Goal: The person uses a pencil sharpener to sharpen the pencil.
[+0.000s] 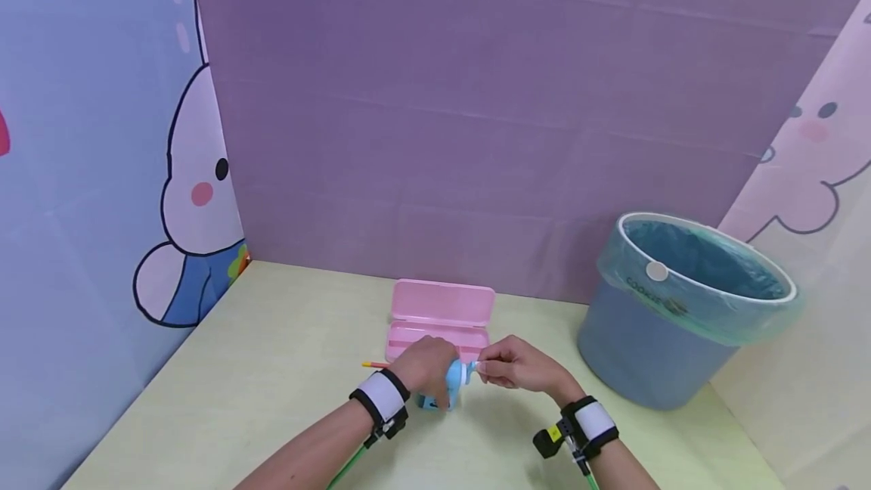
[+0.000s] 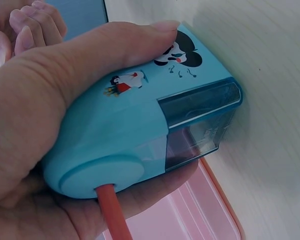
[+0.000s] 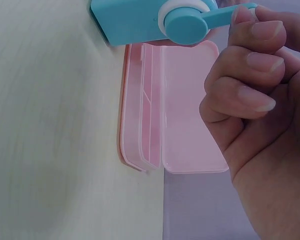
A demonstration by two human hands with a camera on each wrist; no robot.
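One sharpener (image 2: 125, 120), blue, cartoon-printed, see-through drawer (image 2: 202, 106), gripped by left hand (image 1: 427, 367); right hand (image 1: 522, 366) pinches crank (image 3: 221, 18). Pencil (image 2: 113, 212) reddish, inserted end hidden inside sharpener.

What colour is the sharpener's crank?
The crank is turquoise; it shows best in the right wrist view.

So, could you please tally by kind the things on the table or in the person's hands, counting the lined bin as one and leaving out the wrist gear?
Pencil sharpener: 1
Pencil: 1
Pencil case: 1
Bin: 1
Total: 4
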